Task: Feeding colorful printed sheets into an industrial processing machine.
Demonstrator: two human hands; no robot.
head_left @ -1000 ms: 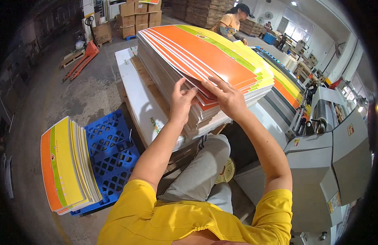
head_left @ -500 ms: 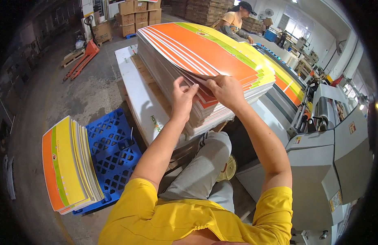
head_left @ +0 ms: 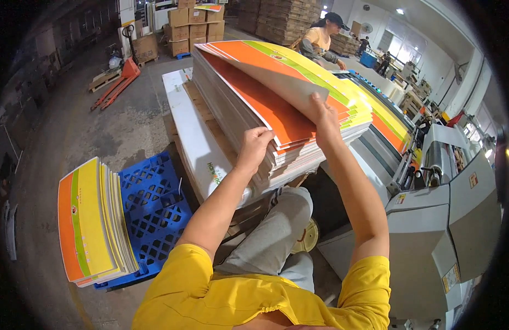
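Note:
A tall stack of printed cardboard sheets (head_left: 227, 102), orange, green and yellow on top, stands in front of me. My right hand (head_left: 325, 113) grips the near edge of the upper sheets and holds them bent up, so their grey underside (head_left: 290, 85) shows. Beneath the raised part, an orange printed face (head_left: 265, 107) is exposed. My left hand (head_left: 255, 146) pinches the near left corner of a sheet lower in the stack, thumb and fingers pressed together.
On my left, a blue plastic pallet (head_left: 155, 220) carries a smaller pile of similar sheets (head_left: 92, 220). A grey machine (head_left: 419, 220) stands close on my right. Beyond the stack is another person (head_left: 320, 41). A red pallet jack (head_left: 119, 82) and cartons (head_left: 194, 30) are farther back left.
My right hand has lifted the upper sheets higher and bent them back, uncovering the orange face. My left hand has moved from loosely beside the edge to pinching the corner.

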